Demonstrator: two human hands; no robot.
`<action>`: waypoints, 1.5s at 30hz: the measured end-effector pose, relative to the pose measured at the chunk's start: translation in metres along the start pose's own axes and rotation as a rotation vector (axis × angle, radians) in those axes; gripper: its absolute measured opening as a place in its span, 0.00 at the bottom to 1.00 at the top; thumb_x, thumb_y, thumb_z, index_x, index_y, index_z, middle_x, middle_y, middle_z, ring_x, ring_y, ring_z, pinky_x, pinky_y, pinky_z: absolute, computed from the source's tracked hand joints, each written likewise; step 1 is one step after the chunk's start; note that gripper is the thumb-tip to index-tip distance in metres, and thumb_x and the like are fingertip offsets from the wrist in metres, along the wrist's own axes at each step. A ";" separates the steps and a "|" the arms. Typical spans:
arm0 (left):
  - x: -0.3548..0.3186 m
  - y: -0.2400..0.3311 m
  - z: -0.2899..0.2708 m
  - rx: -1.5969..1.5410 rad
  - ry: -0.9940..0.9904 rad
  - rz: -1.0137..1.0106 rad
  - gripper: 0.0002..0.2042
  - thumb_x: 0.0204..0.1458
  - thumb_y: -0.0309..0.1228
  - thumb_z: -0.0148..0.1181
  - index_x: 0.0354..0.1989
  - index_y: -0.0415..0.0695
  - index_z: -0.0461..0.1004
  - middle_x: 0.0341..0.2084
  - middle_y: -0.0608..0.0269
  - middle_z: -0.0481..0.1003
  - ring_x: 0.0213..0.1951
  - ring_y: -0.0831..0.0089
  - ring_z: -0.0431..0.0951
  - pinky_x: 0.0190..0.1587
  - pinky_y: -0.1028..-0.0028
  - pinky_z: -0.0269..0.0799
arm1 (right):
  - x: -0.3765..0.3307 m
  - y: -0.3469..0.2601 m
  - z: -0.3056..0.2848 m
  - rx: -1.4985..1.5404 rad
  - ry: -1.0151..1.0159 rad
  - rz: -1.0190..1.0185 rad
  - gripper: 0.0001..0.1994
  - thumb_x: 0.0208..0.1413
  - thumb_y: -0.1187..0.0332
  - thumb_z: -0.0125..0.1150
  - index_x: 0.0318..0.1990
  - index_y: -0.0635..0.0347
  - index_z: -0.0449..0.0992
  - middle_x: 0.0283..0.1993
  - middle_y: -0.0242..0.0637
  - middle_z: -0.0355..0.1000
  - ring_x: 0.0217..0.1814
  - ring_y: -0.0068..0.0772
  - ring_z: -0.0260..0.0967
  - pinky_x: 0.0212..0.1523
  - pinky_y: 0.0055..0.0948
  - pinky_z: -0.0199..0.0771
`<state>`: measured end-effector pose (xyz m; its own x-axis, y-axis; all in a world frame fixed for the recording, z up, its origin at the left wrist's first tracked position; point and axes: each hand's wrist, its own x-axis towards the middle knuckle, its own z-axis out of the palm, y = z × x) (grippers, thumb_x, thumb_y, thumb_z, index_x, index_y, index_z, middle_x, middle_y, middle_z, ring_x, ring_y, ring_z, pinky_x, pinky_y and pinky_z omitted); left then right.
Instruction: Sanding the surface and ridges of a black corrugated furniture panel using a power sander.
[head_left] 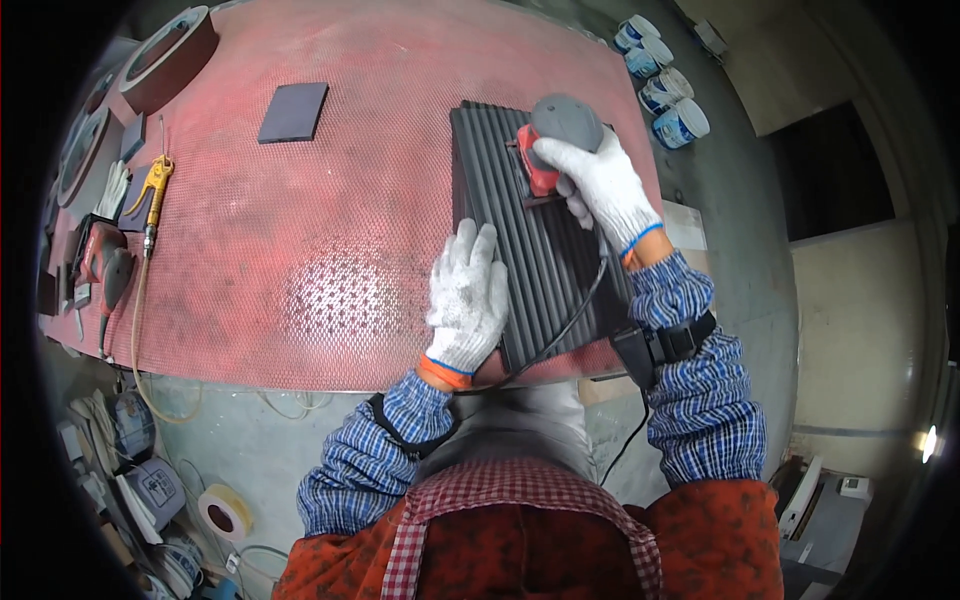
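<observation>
A dark grey panel with raised ribs (535, 260) lies on the red mesh-topped table (390, 200), near its right end. My right hand (600, 185), in a white knit glove, wraps round a red and grey electric sander (565, 125). The sander sits on the upper part of the ribs, and its black cord (575, 320) runs back over the panel. Gloved too, my left hand (465, 295) lies flat along the panel's left edge, fingers extended and holding nothing. The sander's underside is hidden.
On the table are a grey abrasive pad (293, 112), a yellow air blow gun (155, 190) with its hose, a second red sander (105, 255) and rolls of abrasive (170, 58). Several buckets (680, 122) stand on the floor beyond the right edge.
</observation>
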<state>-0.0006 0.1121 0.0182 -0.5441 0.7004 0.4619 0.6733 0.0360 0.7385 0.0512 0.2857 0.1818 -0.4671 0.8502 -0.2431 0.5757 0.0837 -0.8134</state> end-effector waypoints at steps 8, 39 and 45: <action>-0.001 0.005 -0.003 -0.003 -0.065 -0.077 0.24 0.62 0.28 0.57 0.68 0.36 0.69 0.66 0.37 0.67 0.65 0.41 0.69 0.67 0.51 0.65 | 0.082 -0.024 0.011 -0.016 0.030 -0.049 0.21 0.51 0.50 0.74 0.32 0.62 0.80 0.21 0.29 0.72 0.15 0.18 0.64 0.14 0.23 0.65; -0.004 -0.006 0.005 -0.028 -0.010 -0.026 0.23 0.62 0.30 0.55 0.65 0.35 0.70 0.63 0.36 0.69 0.62 0.42 0.71 0.64 0.50 0.67 | -0.086 0.025 0.000 0.120 0.034 0.077 0.34 0.49 0.57 0.77 0.61 0.60 0.70 0.25 0.30 0.73 0.12 0.19 0.60 0.10 0.25 0.60; -0.004 -0.007 0.010 -0.031 0.006 -0.008 0.22 0.63 0.30 0.54 0.64 0.34 0.70 0.63 0.35 0.70 0.63 0.41 0.71 0.65 0.51 0.68 | -0.168 0.065 -0.011 -0.010 0.131 0.179 0.49 0.47 0.54 0.79 0.73 0.67 0.60 0.49 0.44 0.78 0.43 0.31 0.78 0.42 0.31 0.80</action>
<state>0.0017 0.1158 0.0060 -0.5523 0.6962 0.4586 0.6529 0.0192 0.7572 0.1746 0.1539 0.1760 -0.2662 0.9120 -0.3121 0.6486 -0.0700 -0.7579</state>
